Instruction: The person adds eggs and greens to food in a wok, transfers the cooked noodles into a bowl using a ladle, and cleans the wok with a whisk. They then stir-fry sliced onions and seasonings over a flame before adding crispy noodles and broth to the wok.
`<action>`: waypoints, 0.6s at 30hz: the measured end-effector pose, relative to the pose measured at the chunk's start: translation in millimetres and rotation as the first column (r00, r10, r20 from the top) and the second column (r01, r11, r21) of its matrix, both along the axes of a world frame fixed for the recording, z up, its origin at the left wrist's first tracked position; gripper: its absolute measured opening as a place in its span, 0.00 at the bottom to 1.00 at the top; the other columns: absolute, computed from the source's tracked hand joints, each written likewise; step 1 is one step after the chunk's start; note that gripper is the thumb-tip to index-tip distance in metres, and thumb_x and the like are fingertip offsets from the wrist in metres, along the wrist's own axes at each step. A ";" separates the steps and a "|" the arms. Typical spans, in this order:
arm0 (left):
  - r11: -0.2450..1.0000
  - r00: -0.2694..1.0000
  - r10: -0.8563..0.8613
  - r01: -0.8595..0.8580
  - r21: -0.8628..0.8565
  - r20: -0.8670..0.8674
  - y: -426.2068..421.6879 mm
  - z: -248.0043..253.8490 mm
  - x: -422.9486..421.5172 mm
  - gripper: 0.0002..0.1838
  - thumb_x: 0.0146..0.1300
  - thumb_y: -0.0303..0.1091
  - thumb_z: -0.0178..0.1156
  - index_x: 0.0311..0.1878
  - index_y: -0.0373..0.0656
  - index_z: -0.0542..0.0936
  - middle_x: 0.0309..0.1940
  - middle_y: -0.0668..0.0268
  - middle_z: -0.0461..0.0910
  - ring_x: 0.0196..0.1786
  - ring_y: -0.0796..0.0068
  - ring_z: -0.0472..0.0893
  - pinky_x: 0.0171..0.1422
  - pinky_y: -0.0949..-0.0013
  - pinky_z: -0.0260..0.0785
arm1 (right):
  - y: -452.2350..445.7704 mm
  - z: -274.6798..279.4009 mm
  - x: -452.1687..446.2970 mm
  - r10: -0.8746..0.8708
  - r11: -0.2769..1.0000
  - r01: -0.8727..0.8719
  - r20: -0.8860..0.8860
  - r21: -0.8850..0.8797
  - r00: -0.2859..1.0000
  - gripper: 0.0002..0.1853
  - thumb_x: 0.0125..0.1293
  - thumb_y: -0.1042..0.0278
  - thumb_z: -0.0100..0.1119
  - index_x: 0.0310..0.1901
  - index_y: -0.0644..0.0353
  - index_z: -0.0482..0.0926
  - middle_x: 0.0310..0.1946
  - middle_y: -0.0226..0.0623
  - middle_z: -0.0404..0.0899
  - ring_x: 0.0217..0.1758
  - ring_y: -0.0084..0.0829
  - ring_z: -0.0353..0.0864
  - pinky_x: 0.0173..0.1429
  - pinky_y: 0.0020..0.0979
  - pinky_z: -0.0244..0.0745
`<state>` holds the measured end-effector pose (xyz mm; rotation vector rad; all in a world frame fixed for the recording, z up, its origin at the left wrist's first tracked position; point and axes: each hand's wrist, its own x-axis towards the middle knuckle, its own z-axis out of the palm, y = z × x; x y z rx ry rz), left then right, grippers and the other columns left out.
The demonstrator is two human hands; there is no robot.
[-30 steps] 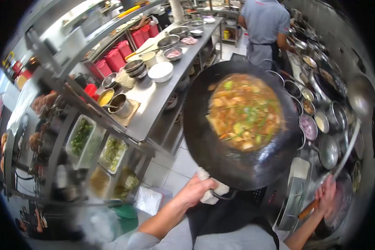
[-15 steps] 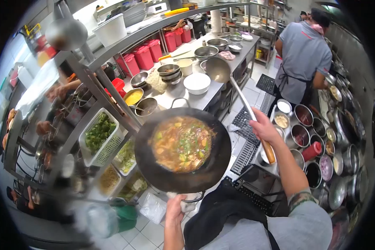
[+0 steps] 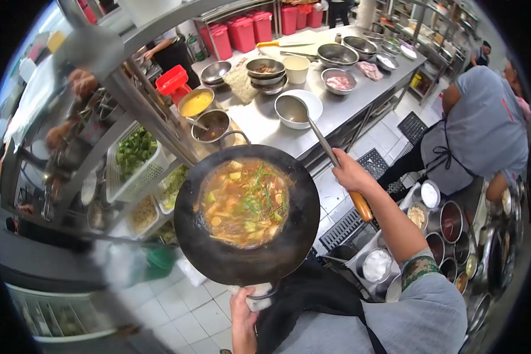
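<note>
Wok [image 3: 304, 215] with food [image 3: 246, 203] at twelve o'clock from left hand [image 3: 242, 310], fingers curled tightly around cloth [image 3: 258, 303] at handle [image 3: 275, 290]; right hand [image 3: 353, 173], forearm stretched toward eleven o'clock, fingers wrapped around ladle [image 3: 323, 140].

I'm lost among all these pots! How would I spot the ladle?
Find the steel counter at the upper middle, then the right hand below it, right of the black wok. That hand holds the ladle, its round metal scoop overlapping a white bowl in view. Unlike nearby bowls, it has a long shaft ending in an orange-brown grip.
</note>
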<state>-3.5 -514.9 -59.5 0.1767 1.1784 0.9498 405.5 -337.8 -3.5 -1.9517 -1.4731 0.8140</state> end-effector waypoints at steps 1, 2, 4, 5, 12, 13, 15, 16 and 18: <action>1.000 1.000 0.014 -0.014 -0.004 0.005 -1.7 -1.1 3.4 0.23 0.54 0.28 0.59 0.54 0.29 0.76 0.46 0.53 0.84 0.47 0.53 0.85 0.53 0.52 0.80 | -2.2 -2.1 -1.4 0.010 0.999 -0.011 -0.048 -0.030 0.999 0.32 0.65 0.70 0.52 0.70 0.70 0.61 0.58 0.66 0.75 0.64 0.59 0.75 0.66 0.43 0.70; 1.000 1.000 0.025 -0.025 -0.006 0.012 -2.4 -3.8 5.8 0.23 0.54 0.28 0.59 0.54 0.29 0.76 0.46 0.52 0.84 0.47 0.53 0.85 0.53 0.52 0.80 | -5.4 -0.4 -2.0 0.016 0.998 -0.021 -0.094 -0.057 0.995 0.32 0.66 0.71 0.53 0.71 0.70 0.60 0.58 0.66 0.75 0.64 0.59 0.75 0.66 0.42 0.70; 0.999 0.999 0.038 -0.039 0.010 0.033 -4.0 -3.9 10.5 0.22 0.55 0.29 0.59 0.53 0.29 0.77 0.46 0.52 0.84 0.47 0.52 0.85 0.53 0.52 0.79 | -9.3 6.9 -8.0 0.030 0.996 -0.042 -0.145 -0.083 0.989 0.32 0.67 0.71 0.53 0.71 0.70 0.60 0.57 0.65 0.76 0.63 0.59 0.75 0.66 0.42 0.70; 0.999 0.999 0.036 -0.036 -0.004 0.035 -4.2 -3.4 11.7 0.21 0.55 0.28 0.59 0.53 0.29 0.77 0.46 0.51 0.84 0.47 0.52 0.85 0.53 0.52 0.79 | -10.3 7.5 -10.6 0.042 0.995 -0.055 -0.151 -0.080 0.988 0.31 0.67 0.71 0.54 0.71 0.69 0.60 0.57 0.65 0.76 0.62 0.59 0.76 0.66 0.41 0.70; 0.996 0.995 0.093 -0.094 0.008 0.047 -4.1 10.8 16.5 0.16 0.57 0.28 0.58 0.47 0.29 0.77 0.42 0.51 0.83 0.44 0.54 0.85 0.50 0.52 0.79 | -62.5 45.1 -28.1 0.162 0.986 -0.159 -0.056 0.052 0.985 0.32 0.67 0.71 0.55 0.72 0.62 0.61 0.53 0.64 0.78 0.57 0.61 0.79 0.61 0.43 0.74; 0.997 0.996 0.079 -0.079 -0.006 0.045 -4.9 9.0 13.8 0.16 0.58 0.28 0.58 0.47 0.29 0.77 0.42 0.51 0.83 0.44 0.54 0.85 0.50 0.52 0.79 | -77.0 50.0 -30.2 0.198 0.980 -0.197 -0.048 0.024 0.979 0.32 0.67 0.71 0.55 0.73 0.61 0.60 0.53 0.64 0.78 0.56 0.62 0.79 0.60 0.44 0.74; 0.998 0.998 0.054 -0.053 -0.034 0.042 -7.4 3.5 5.9 0.15 0.58 0.28 0.58 0.48 0.29 0.76 0.42 0.51 0.82 0.45 0.55 0.85 0.49 0.53 0.80 | -97.8 53.0 -34.1 0.275 0.961 -0.276 -0.037 -0.032 0.961 0.32 0.68 0.71 0.55 0.73 0.60 0.60 0.52 0.65 0.78 0.54 0.63 0.80 0.58 0.47 0.74; 0.998 0.998 0.056 -0.055 -0.008 0.036 -5.5 7.5 9.2 0.15 0.60 0.28 0.58 0.48 0.29 0.76 0.42 0.51 0.83 0.45 0.56 0.85 0.49 0.54 0.80 | -97.7 50.1 -42.7 0.266 0.960 -0.264 0.002 -0.092 0.964 0.32 0.68 0.72 0.55 0.73 0.60 0.60 0.52 0.62 0.79 0.54 0.59 0.81 0.59 0.44 0.74; 0.999 0.997 0.043 -0.043 -0.012 0.060 -1.1 18.8 12.2 0.16 0.61 0.29 0.60 0.50 0.29 0.76 0.43 0.52 0.83 0.45 0.57 0.85 0.49 0.55 0.80 | -96.7 36.3 -67.7 0.240 0.954 -0.219 0.085 -0.205 0.967 0.33 0.68 0.74 0.55 0.74 0.61 0.60 0.52 0.56 0.80 0.54 0.50 0.82 0.60 0.39 0.73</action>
